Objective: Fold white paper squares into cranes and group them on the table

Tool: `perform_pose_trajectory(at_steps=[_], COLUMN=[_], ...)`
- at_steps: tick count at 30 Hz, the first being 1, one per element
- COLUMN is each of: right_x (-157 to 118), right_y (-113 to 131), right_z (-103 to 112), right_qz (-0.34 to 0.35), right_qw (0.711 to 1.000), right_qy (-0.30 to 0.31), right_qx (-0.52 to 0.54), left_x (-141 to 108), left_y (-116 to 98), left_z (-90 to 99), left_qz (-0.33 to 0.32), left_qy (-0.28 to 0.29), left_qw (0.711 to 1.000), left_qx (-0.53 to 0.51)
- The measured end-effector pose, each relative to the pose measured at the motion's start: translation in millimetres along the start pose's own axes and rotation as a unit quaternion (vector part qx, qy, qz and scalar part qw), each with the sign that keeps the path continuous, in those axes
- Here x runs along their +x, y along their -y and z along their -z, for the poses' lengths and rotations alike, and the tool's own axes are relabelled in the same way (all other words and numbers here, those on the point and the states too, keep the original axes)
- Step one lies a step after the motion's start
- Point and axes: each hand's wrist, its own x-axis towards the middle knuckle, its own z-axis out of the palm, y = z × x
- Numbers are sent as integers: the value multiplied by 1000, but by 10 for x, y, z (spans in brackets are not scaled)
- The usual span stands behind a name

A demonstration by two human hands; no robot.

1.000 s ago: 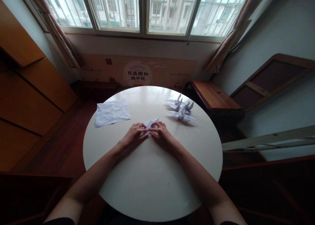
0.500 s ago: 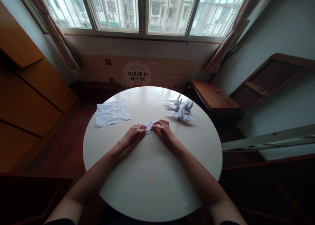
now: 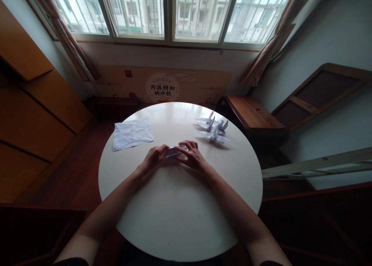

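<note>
1. Nearest, two bare forearms with dark sleeves (image 3: 71, 261) at the elbows come in from about 7 and 5 o'clock over a round white bench (image 3: 177, 219), its 12 o'clock edge facing the window.
2. A little above the bench's middle, the left hand (image 3: 155, 155) lies on the 9 o'clock side of a piece of folded paper (image 3: 172, 154), its fingers bunched and pinching that end.
3. Opposite, the right hand (image 3: 192, 154) is on the 3 o'clock side of the paper, fingers bent around that end, with thumb and forefinger parted; whether they grip it firmly, I cannot tell.
4. The folded paper sits between the two hands, just short of 12 o'clock from the bench's centre, a smooth pale face showing; the fingers hide its ends.
5. Beyond the hands, between 10 and 11 o'clock, a white sheet (image 3: 133, 134) crossed with crease lines lies flat on the bench, well apart from the left hand.
6. At 1 o'clock stands a close cluster of folded paper cranes (image 3: 214, 129), wings spread and points raised.
7. Past the bench, a wooden side table (image 3: 252, 111) is at 2 o'clock.
8. Farthest, at 12 o'clock, a printed banner (image 3: 116, 74) runs beneath a barred window (image 3: 170, 16).
</note>
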Motion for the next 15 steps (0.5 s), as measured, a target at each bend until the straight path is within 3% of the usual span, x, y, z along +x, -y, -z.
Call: perform_pose_trajectory(at_steps=[5,10,15], right_x=[6,18,31], right_y=[-11,-24,-15], right_z=[-14,-19,-30], right_qz=[25,33,35], right_qw=[999,999,999], right_qy=[-13,-1,-17], right_qx=[-17,-10,-12], left_x=[-14,-6,19], left_y=[-45,-73,-102], left_z=[3,6,-41], left_qz=[-16,-103,-96], left_qy=[24,66,35], left_qw=[999,992,993], left_qx=[-40,-21,60])
